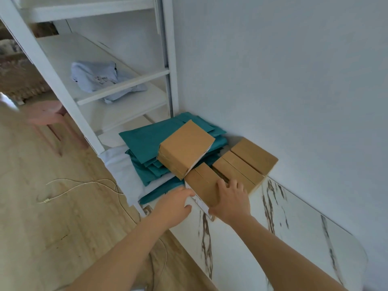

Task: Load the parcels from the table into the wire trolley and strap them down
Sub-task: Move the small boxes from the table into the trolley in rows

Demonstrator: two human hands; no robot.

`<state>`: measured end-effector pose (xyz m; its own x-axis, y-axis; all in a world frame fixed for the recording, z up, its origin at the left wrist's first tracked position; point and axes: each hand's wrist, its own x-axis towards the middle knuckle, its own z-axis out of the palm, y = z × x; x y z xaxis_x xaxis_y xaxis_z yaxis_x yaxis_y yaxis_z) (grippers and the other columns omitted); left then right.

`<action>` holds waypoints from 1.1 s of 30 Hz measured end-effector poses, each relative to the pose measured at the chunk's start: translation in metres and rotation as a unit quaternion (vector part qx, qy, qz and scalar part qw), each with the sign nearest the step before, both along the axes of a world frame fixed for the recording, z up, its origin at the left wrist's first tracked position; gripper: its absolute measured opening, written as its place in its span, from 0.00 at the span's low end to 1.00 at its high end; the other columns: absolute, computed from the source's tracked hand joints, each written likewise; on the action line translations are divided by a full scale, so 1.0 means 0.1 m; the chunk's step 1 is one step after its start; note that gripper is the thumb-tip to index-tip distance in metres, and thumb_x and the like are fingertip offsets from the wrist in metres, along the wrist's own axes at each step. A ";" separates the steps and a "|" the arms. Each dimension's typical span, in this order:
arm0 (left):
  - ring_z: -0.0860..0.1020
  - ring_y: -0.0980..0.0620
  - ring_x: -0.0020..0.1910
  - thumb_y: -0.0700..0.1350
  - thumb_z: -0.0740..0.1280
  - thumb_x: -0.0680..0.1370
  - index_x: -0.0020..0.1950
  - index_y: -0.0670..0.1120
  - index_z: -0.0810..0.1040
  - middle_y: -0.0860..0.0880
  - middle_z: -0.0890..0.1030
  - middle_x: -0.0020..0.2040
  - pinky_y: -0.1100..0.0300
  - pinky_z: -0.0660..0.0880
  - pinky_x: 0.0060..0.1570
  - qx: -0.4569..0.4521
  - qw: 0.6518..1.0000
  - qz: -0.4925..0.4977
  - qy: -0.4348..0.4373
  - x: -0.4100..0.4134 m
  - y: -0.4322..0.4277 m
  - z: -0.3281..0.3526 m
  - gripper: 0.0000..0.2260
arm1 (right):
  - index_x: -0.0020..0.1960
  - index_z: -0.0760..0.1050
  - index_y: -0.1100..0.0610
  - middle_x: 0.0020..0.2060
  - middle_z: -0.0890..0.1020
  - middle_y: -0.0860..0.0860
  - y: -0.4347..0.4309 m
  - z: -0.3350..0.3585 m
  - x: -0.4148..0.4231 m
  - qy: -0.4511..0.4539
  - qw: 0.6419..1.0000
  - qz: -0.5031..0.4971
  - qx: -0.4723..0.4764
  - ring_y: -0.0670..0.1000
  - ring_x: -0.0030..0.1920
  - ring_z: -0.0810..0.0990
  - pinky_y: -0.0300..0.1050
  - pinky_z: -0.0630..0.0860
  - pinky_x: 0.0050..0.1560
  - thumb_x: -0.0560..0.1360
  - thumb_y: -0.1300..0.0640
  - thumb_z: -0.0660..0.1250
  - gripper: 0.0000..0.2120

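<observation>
Several brown cardboard parcels sit at the far end of the white marble-patterned table (294, 238). The nearest parcel (202, 184) lies between both my hands. My left hand (175, 203) grips its left near side, where a white label shows. My right hand (232, 199) lies over its top right edge with fingers curled onto it. Another parcel (185, 149) rests tilted on a pile of teal mailer bags (144, 141). A row of parcels (249, 162) stands against the wall. No wire trolley is in view.
A white shelf frame (69, 97) stands left of the table with a light blue garment (94, 78) on one shelf. A pink stool (45, 115) stands on the wooden floor, and a thin cable (79, 184) trails across it. A white wall bounds the right side.
</observation>
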<state>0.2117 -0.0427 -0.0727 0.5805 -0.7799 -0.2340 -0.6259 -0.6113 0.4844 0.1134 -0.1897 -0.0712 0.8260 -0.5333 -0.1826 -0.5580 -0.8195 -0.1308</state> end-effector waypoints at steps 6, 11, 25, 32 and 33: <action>0.72 0.54 0.62 0.46 0.61 0.79 0.68 0.52 0.69 0.53 0.72 0.65 0.58 0.71 0.59 -0.001 1.000 0.002 0.018 0.00 0.08 0.04 0.17 | 0.66 0.59 0.49 0.58 0.70 0.52 0.05 0.02 -0.18 0.024 0.999 -0.022 0.028 0.54 0.58 0.68 0.48 0.70 0.61 0.64 0.41 0.71 0.36; 0.73 0.53 0.59 0.43 0.61 0.78 0.66 0.49 0.72 0.51 0.73 0.63 0.59 0.72 0.55 -0.080 0.995 0.039 -0.052 -0.04 0.12 0.15 0.15 | 0.66 0.58 0.49 0.57 0.69 0.53 0.10 0.08 -0.38 0.037 0.996 -0.053 0.056 0.54 0.57 0.66 0.46 0.74 0.52 0.64 0.43 0.71 0.36; 0.69 0.45 0.55 0.50 0.72 0.71 0.68 0.45 0.62 0.43 0.67 0.61 0.55 0.72 0.49 -0.130 0.976 0.146 -0.096 0.01 -0.06 0.13 0.30 | 0.66 0.58 0.48 0.55 0.67 0.52 0.17 0.15 -0.76 0.010 0.989 -0.135 0.059 0.53 0.58 0.64 0.45 0.74 0.52 0.64 0.48 0.70 0.34; 0.75 0.43 0.49 0.52 0.67 0.73 0.59 0.41 0.65 0.42 0.75 0.55 0.53 0.73 0.45 0.026 0.990 0.124 0.059 0.04 0.01 -0.13 0.22 | 0.66 0.60 0.48 0.57 0.67 0.52 0.10 0.21 -1.02 0.027 0.984 -0.168 0.058 0.53 0.59 0.65 0.45 0.75 0.50 0.64 0.51 0.71 0.34; 0.76 0.42 0.49 0.51 0.66 0.74 0.59 0.41 0.66 0.42 0.76 0.54 0.53 0.72 0.46 0.040 0.991 0.108 0.075 0.02 0.01 -0.16 0.21 | 0.66 0.60 0.48 0.57 0.67 0.52 0.10 0.22 -1.04 0.028 0.983 -0.173 0.058 0.53 0.59 0.65 0.45 0.74 0.49 0.64 0.51 0.71 0.34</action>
